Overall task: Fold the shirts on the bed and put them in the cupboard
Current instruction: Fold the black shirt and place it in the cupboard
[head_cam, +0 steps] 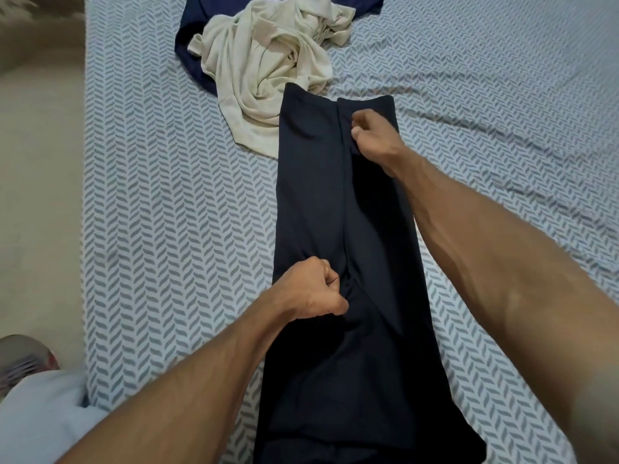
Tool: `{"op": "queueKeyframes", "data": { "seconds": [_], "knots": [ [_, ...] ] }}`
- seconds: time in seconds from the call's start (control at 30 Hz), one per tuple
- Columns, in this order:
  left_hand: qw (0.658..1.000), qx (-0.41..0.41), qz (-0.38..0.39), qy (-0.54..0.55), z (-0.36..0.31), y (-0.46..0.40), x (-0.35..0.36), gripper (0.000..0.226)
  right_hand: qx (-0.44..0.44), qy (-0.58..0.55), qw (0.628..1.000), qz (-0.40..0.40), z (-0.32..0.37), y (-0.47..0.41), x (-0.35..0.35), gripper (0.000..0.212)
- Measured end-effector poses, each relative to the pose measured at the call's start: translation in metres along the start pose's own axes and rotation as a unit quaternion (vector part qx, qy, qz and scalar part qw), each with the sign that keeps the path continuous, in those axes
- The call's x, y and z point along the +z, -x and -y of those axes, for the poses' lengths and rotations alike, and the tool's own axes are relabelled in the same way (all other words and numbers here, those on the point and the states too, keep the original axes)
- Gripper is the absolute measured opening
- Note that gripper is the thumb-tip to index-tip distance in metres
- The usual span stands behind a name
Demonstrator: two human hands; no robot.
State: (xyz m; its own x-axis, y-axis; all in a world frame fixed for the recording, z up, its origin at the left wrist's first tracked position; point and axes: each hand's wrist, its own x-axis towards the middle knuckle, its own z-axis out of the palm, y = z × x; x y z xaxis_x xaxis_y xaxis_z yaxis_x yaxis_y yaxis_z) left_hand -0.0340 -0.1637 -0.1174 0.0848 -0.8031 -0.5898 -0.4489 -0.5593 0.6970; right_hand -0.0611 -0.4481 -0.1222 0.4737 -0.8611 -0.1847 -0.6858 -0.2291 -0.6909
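A dark navy shirt (311, 202) lies on the bed as a long narrow strip, its two sides folded in to meet along the middle. My left hand (315, 289) grips the edge of the folded-over right flap about halfway down the strip. My right hand (371, 135) pinches the same flap's edge near the far end. A crumpled cream shirt (268, 61) lies beyond, touching the strip's far left corner. Under it lies a blue shirt (191, 45), mostly hidden. The cupboard is out of view.
The bed (167, 195) has a white sheet with a grey herringbone pattern. Its left edge runs along a beige floor (37, 162). A shoe (26, 360) and my pale trouser leg (43, 416) show at the lower left.
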Motion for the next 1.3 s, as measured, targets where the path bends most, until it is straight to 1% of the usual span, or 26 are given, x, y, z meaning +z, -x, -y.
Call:
{"op": "queueKeyframes", "data": {
  "seconds": [0.13, 0.17, 0.27, 0.33, 0.4, 0.43, 0.5, 0.6, 0.63, 0.7, 0.73, 0.8, 0.87, 0.93, 0.97, 1.07, 1.13, 1.23, 1.3],
  "knots": [
    [1.000, -0.003, -0.023, -0.014, -0.009, 0.010, 0.005, 0.014, -0.046, 0.046, 0.998, 0.018, -0.015, 0.083, -0.003, 0.039],
    [0.999, -0.005, -0.028, -0.020, -0.011, 0.010, 0.003, 0.017, -0.053, 0.044, 0.997, 0.020, -0.023, 0.106, 0.000, 0.039],
    [0.998, -0.001, -0.046, -0.047, -0.016, 0.025, 0.005, 0.038, -0.074, 0.042, 0.996, 0.034, -0.046, 0.188, 0.000, 0.048],
    [0.992, -0.001, -0.086, -0.091, -0.015, 0.038, 0.006, 0.050, -0.081, 0.058, 0.994, 0.043, -0.063, 0.239, -0.002, 0.058],
    [0.982, -0.025, -0.117, -0.144, -0.009, 0.056, 0.009, 0.054, -0.097, 0.076, 0.991, 0.052, -0.081, 0.290, -0.007, 0.068],
    [0.980, -0.048, -0.120, -0.149, -0.004, 0.062, 0.010, 0.055, -0.111, 0.083, 0.989, 0.058, -0.091, 0.312, -0.011, 0.073],
    [0.982, -0.092, -0.111, -0.120, 0.004, 0.079, 0.013, 0.054, -0.147, 0.096, 0.982, 0.074, -0.109, 0.349, -0.020, 0.079],
    [0.985, -0.134, -0.112, -0.008, 0.018, 0.088, 0.018, 0.033, -0.171, 0.115, 0.972, 0.111, -0.132, 0.386, -0.031, 0.086],
    [0.982, -0.137, -0.123, 0.030, 0.021, 0.089, 0.020, 0.026, -0.174, 0.120, 0.970, 0.121, -0.139, 0.393, -0.033, 0.085],
    [0.975, -0.131, -0.157, 0.083, 0.020, 0.093, 0.025, 0.016, -0.183, 0.128, 0.967, 0.122, -0.149, 0.406, -0.039, 0.075],
    [0.973, -0.125, -0.171, 0.091, 0.018, 0.098, 0.028, 0.015, -0.185, 0.130, 0.967, 0.115, -0.153, 0.414, -0.040, 0.070],
    [0.975, -0.118, -0.174, 0.074, 0.019, 0.108, 0.033, 0.021, -0.174, 0.118, 0.974, 0.086, -0.159, 0.425, -0.039, 0.066],
    [0.981, -0.125, -0.145, 0.043, 0.024, 0.121, 0.041, 0.035, -0.144, 0.115, 0.982, 0.033, -0.163, 0.434, -0.034, 0.065],
    [0.981, -0.152, -0.119, 0.034, 0.035, 0.129, 0.050, 0.047, -0.107, 0.114, 0.988, -0.018, -0.166, 0.442, -0.027, 0.063],
    [0.981, -0.159, -0.106, 0.036, 0.039, 0.133, 0.053, 0.048, -0.091, 0.104, 0.990, -0.041, -0.166, 0.446, -0.025, 0.062],
    [0.983, -0.161, -0.065, 0.060, 0.045, 0.142, 0.057, 0.034, -0.043, 0.052, 0.993, -0.093, -0.170, 0.452, -0.025, 0.056],
    [0.983, -0.151, -0.081, 0.069, 0.048, 0.148, 0.058, 0.032, -0.041, 0.056, 0.993, -0.091, -0.169, 0.455, -0.027, 0.054],
    [0.982, -0.134, -0.114, 0.065, 0.058, 0.149, 0.058, 0.038, -0.067, 0.092, 0.992, -0.046, -0.163, 0.456, -0.032, 0.043],
    [0.978, -0.124, -0.163, 0.031, 0.063, 0.148, 0.055, 0.042, -0.076, 0.068, 0.995, -0.015, -0.158, 0.447, -0.038, 0.040]
  ]
}}
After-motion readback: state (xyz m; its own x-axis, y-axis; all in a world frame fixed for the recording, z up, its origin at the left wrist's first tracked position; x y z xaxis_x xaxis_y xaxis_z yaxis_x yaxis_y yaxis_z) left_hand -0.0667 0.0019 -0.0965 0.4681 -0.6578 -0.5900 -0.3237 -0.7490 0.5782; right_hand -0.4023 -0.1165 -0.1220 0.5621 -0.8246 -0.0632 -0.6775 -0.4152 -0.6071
